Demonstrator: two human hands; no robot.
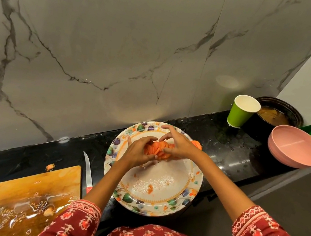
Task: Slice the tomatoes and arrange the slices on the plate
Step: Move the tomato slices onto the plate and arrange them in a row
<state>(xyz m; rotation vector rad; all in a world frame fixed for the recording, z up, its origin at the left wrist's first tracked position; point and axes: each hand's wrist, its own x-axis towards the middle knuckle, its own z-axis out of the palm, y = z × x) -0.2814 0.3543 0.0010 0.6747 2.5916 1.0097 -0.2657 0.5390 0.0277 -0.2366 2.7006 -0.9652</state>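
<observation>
Head view: both hands, left hand (137,151) and right hand (179,145), cup a cluster of orange-red tomato slices (157,149) on the far half of the round floral-rimmed plate (155,205), fingers curled around the slices.

We find no text, label, brand, number or sign that we can read; the plate (191,178) carries only a painted pattern of leaves.
</observation>
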